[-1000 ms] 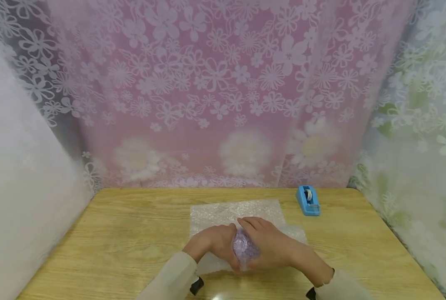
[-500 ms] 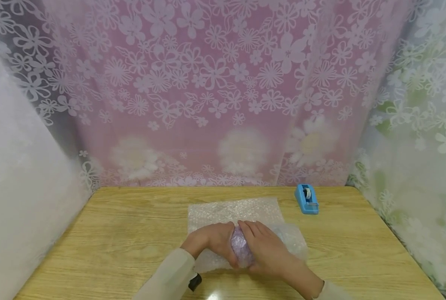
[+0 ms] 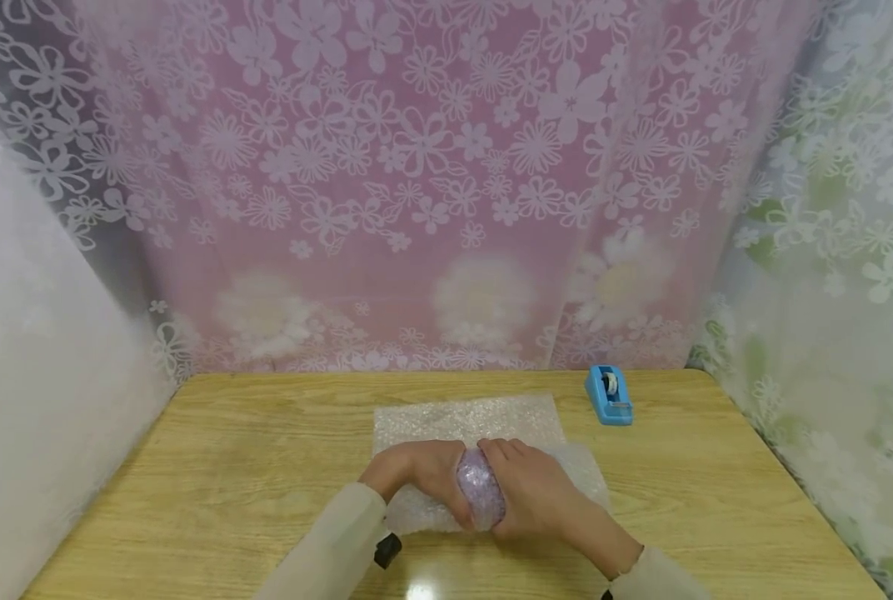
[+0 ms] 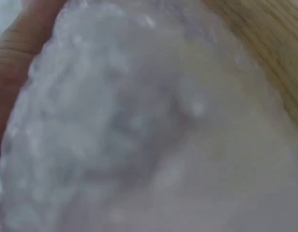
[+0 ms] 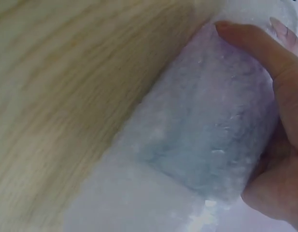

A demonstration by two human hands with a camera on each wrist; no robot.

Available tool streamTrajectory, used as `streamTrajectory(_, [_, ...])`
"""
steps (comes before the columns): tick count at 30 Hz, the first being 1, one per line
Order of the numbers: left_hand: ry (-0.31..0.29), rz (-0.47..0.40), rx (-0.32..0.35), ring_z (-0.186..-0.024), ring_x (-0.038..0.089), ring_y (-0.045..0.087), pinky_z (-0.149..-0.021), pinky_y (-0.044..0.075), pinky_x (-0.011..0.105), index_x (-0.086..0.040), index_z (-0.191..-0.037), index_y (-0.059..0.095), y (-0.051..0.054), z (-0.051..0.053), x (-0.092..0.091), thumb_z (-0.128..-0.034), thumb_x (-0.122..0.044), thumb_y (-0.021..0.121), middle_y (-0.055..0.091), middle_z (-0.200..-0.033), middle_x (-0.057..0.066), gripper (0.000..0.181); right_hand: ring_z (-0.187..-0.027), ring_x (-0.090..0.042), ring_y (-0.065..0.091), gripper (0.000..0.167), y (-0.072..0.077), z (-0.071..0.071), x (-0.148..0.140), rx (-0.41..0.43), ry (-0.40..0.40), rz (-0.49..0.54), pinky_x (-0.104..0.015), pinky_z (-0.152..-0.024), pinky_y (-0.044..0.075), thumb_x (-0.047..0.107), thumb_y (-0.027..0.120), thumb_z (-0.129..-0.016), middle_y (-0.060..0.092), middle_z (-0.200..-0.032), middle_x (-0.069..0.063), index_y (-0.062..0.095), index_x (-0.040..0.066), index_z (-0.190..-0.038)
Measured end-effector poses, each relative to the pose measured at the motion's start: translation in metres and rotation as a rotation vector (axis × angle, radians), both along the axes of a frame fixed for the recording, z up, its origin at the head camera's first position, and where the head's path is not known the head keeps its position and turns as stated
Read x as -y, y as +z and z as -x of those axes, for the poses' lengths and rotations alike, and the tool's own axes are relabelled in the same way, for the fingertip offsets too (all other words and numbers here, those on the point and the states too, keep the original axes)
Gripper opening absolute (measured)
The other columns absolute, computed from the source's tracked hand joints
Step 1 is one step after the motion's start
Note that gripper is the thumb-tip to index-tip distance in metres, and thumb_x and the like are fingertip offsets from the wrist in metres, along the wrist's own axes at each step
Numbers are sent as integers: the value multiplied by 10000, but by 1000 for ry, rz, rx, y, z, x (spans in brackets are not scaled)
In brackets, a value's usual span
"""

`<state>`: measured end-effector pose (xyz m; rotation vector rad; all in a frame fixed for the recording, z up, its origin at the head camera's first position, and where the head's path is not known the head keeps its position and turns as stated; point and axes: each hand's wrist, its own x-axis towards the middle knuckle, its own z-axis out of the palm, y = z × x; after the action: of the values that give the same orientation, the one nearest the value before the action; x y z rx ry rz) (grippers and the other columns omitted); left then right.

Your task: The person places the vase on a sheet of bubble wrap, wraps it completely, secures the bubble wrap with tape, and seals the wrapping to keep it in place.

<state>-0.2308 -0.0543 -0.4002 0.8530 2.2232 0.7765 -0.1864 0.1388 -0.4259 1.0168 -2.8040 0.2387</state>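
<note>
**A wooden table (image 3: 251,492) before a pink curtain (image 3: 386,271)**

The curtain hangs across the far side, printed with white flowers, and large blurry daisies (image 3: 484,292) run along its lower part. On the left hangs a white sheet (image 3: 42,350), with a grey flowered strip (image 3: 124,267) in the far left corner. On the right, a pale sheet (image 3: 821,308) bears white flowers and green leaves. The table shows yellowish grain and rounded far corners. A small bright patch of light (image 3: 420,591) shines on its near part.
</note>
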Motion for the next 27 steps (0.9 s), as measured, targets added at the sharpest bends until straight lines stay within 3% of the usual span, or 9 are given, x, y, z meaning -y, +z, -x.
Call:
streamTrajectory(3, [-43,-51,59,-747,90,596,-679,502,245,-134,-954,598,-2,3,2,-650,-107,856,628,-846,-43,400,-1074,-254,527,939,3,3,0,19,25,-18,-406,-891,470,451,824,-551,549,-1211,-114,464,-9,-1286])
streamTrajectory(10, [-83,-15,86,-769,86,598,-692,501,245,-149,-994,580,-4,8,1,-681,-152,849,622,-875,-52,413,-993,-227,525,885,7,6,0,87,48,-57,-394,-875,466,474,824,-539,549,-1103,-73,479,24,-1218])
streamTrajectory(20, [-100,-14,174,-768,105,609,-676,518,265,-154,-1000,567,-2,-3,7,-696,-112,830,626,-888,-27,404,-921,-182,522,813,9,-5,4,151,76,-25,-357,-829,487,441,818,-537,511,-1027,-24,472,55,-1164])
streamTrajectory(27, [-124,11,160,-775,78,598,-689,506,244,-163,-1005,568,-2,-9,5,-713,-136,827,617,-886,-53,392,-877,-145,530,796,11,-12,3,181,91,-24,-345,-797,495,455,820,-546,512,-996,1,470,69,-1148])
